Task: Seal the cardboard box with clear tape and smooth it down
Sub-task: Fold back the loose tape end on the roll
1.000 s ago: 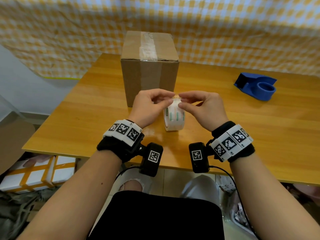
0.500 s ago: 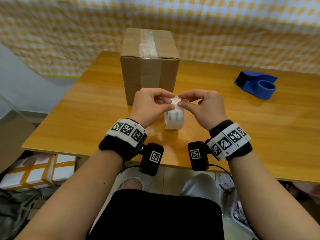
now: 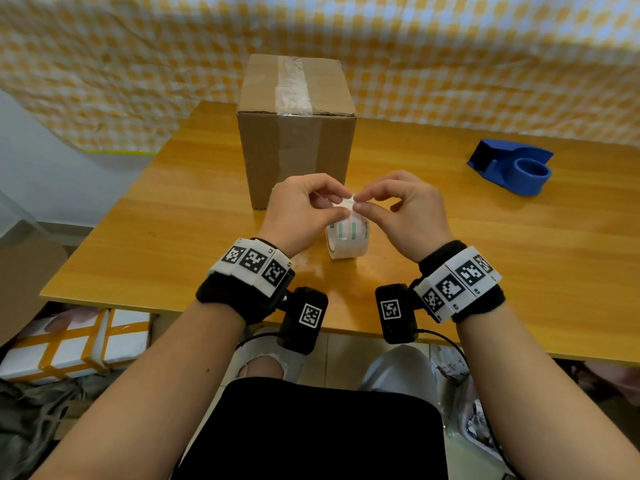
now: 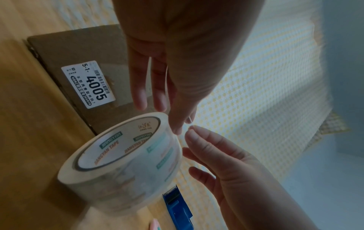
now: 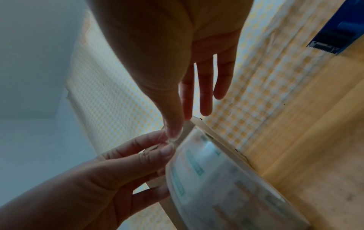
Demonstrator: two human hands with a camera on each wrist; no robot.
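Observation:
A brown cardboard box stands at the table's middle, with a strip of clear tape along its top; its side label shows in the left wrist view. In front of it a clear tape roll stands on edge on the table. My left hand and right hand meet on top of the roll, each pinching its upper rim with thumb and forefinger. In the right wrist view the fingertips touch at the tape roll where a bit of clear tape glints. The roll's far side is hidden.
A blue tape dispenser lies at the right of the wooden table, its toothed blade visible. A yellow checked cloth hangs behind. White boxes with orange tape sit on the floor at the left.
The fingertips of both hands have drawn closer together on top of the roll. The roll, the box and the dispenser have stayed in place.

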